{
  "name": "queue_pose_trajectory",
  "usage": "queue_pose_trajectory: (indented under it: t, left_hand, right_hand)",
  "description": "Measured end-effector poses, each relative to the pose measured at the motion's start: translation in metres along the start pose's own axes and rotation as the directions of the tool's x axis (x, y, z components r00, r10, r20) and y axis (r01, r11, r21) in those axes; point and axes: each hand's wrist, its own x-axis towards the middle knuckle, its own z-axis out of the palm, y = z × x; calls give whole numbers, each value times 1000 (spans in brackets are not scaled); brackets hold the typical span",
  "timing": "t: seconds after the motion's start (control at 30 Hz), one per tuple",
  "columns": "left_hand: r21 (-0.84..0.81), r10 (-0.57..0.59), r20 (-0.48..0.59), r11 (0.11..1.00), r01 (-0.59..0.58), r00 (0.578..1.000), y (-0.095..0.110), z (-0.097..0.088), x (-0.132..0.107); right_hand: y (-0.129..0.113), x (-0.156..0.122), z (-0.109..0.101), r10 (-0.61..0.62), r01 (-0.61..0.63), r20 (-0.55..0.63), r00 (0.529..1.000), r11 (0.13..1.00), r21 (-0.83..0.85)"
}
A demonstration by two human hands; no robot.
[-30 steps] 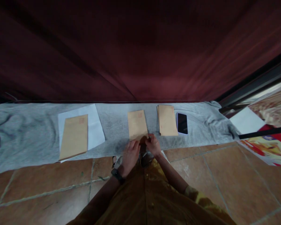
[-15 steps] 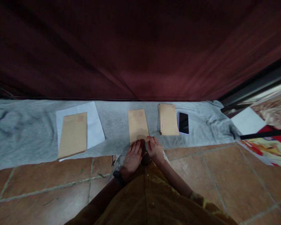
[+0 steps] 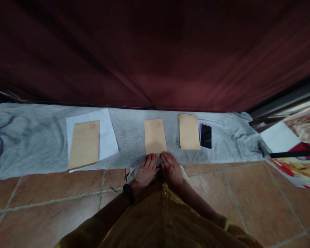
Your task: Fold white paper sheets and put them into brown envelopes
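Observation:
A brown envelope (image 3: 155, 136) lies in the middle of a grey cloth (image 3: 36, 137). My left hand (image 3: 145, 170) and my right hand (image 3: 172, 167) rest flat side by side just below it, fingers stretched out, fingertips touching the envelope's near edge. Neither hand holds anything. A black band is on my left wrist. To the right lies a small stack of brown envelopes (image 3: 188, 131). To the left another brown envelope (image 3: 84, 144) lies on a white sheet (image 3: 107, 129).
A black phone (image 3: 206, 136) lies beside the stack. A dark red curtain (image 3: 155, 51) hangs behind the cloth. Brown floor tiles (image 3: 235, 193) run in front. A white paper (image 3: 279, 136), a black bar and colourful printed material (image 3: 297, 165) are at the right.
Both hands went from pinching at the envelope's near edge to lying flat and open at it. The view has shifted slightly.

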Motion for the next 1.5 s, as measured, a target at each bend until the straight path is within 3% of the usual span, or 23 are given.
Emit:
queue_pose_trajectory:
  t: [0.33, 0.6, 1.0, 1.33, 1.5]
  left_hand:
    - [-38, -44, -54, 998, 42, 998, -12, -1, -12]
    - [105, -49, -3, 993, 49, 999, -6, -4, -6]
    - [187, -23, -28, 982, 28, 999, -10, -3, -5]
    - [284, -38, -42, 958, 49, 998, 2, -14, 3]
    - [316, -17, -17, 949, 21, 1000, -1, -15, 5]
  right_hand:
    - [-2, -2, -13, 49, -49, -28, 998, 999, 5]
    - [-22, 14, 3, -39, 39, -6, 999, 999, -7]
    - [-8, 4, 1, 8, -10, -38, 999, 999, -40]
    - [9, 7, -27, -111, 112, 14, 994, 992, -51]
    - [7, 20, -16, -196, 199, 50, 979, 977, -77]
